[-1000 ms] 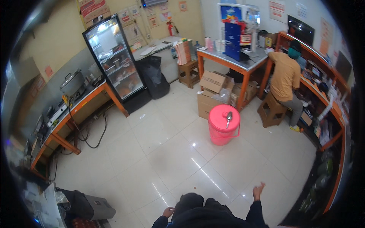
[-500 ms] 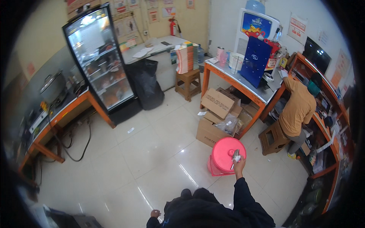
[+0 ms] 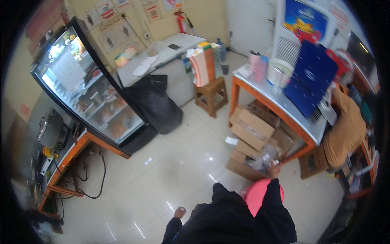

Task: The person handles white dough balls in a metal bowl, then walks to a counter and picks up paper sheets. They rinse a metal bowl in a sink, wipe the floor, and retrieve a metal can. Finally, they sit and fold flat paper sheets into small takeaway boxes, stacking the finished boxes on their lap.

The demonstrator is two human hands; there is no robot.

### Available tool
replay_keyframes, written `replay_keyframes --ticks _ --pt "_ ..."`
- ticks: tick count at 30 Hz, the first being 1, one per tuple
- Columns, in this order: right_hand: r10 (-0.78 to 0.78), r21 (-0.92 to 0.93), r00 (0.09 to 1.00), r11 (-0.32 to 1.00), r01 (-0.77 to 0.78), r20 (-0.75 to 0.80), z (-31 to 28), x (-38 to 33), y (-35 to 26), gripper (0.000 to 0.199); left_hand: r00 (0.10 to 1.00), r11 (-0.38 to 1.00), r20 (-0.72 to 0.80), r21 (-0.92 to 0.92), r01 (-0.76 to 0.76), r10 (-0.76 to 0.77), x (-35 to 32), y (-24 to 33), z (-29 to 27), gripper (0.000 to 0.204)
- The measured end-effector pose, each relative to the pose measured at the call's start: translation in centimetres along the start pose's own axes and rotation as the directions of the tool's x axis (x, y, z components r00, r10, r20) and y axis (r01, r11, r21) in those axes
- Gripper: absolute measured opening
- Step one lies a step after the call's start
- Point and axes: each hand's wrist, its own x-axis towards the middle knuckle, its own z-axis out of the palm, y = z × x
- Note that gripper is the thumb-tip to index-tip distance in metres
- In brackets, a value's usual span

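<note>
My right hand is closed around a small, crumpled-looking white thing. The hand is just above the far rim of the pink lidded bucket, close to the open cardboard box. My sleeve covers part of the bucket. The shiny metal tool seen in this hand earlier cannot be made out now. Lower down and to the left, my left hand hangs over the tiled floor with its fingers loosely curled and apart. Nothing shows in it.
An orange-framed table stands over several boxes on the right; a person in a brown shirt sits beyond it. A brown stool holds stacked cartons. A black bag leans by the glass-door fridge. Cables trail under the left table.
My body has moved forward, so the bucket lies nearer me and the boxes and table appear closer. My right hand has shifted from over the bucket lid toward the cardboard box.
</note>
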Motion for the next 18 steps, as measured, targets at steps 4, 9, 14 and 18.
replay_keyframes --ticks 4,9,14,18 --pt "0.218 -0.305 0.958 0.94 -0.155 0.186 6.6 4.0 -4.2 0.03 0.979 0.997 -0.197 -0.055 0.05 -0.06 2.1 2.7 0.7 0.027" --pt "0.227 -0.143 0.767 0.974 -0.176 0.6 18.8 3.1 -14.3 0.025 0.894 0.916 -0.211 -0.156 0.37 -0.396 6.9 3.9 -0.8 0.027" --pt "0.104 -0.082 0.653 0.995 -0.064 0.75 31.2 1.3 -21.8 0.027 0.895 0.857 -0.034 -0.306 0.415 -0.445 18.1 7.7 -7.2 0.02" --pt "0.056 -0.013 0.586 0.997 -0.076 0.809 38.7 1.1 -27.2 0.022 0.971 0.965 -0.156 -0.22 0.143 -0.18 30.8 15.3 -13.0 0.019"
